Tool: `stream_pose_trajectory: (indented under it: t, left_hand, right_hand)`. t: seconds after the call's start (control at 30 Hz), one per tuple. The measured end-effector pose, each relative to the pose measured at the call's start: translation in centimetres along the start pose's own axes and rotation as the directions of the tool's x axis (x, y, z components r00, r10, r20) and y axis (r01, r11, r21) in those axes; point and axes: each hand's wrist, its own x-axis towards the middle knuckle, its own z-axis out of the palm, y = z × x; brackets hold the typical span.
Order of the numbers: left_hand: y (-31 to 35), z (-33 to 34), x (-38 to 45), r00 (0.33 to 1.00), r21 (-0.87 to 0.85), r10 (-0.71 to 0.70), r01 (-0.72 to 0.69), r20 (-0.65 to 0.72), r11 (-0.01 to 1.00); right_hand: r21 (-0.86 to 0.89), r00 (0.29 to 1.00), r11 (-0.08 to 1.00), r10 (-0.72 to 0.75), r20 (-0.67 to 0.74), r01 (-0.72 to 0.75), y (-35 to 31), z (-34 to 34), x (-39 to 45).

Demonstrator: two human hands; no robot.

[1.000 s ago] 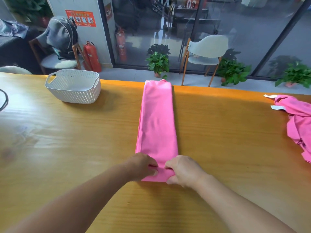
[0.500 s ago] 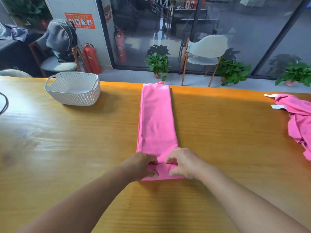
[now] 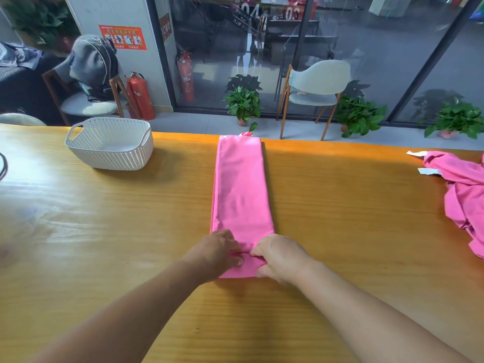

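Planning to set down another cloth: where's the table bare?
Bare wood between the white basket and the folded pink strip, and between that strip and the crumpled pink cloth at right. Crowded where the left hand and right hand pinch the strip's near end.

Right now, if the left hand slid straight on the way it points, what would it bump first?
Likely the right hand: the left hand points across the near end of the folded pink cloth, fingertips nearly meeting.

white number 04 (image 3: 251, 11) behind the glass (image 3: 372, 64) at 12 o'clock, number 03 (image 3: 292, 13) just right of it, red poster (image 3: 122, 37) on the pillar (image 3: 104, 9) at 10 o'clock, print too small to read
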Motion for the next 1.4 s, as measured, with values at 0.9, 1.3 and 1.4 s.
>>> stream_pose_trajectory:
  t: [0.9, 1.3, 1.4]
  left_hand:
    - [-0.6, -2.0, 5.1, 0.989, 0.064, 0.007, 0.003, -0.151, 0.998]
    - [-0.7, -4.0, 5.7, 0.992, 0.135, 0.002, -0.019, 0.123, 0.991]
    - [0.4, -4.5, 5.8, 0.981, 0.144, -0.033, 0.006, 0.191, 0.99]
  right_hand:
    - [0.088, 0.996, 0.996, -0.006, -0.09, 0.014, 3.2, -1.8, 3.6]
    - [0.068, 0.998, 0.996, 0.062, -0.004, -0.062, 3.5, -3.7, 4.7]
    - [-0.09, 0.998, 0.994, 0.057, -0.017, -0.058, 2.1, -3.1, 3.4]
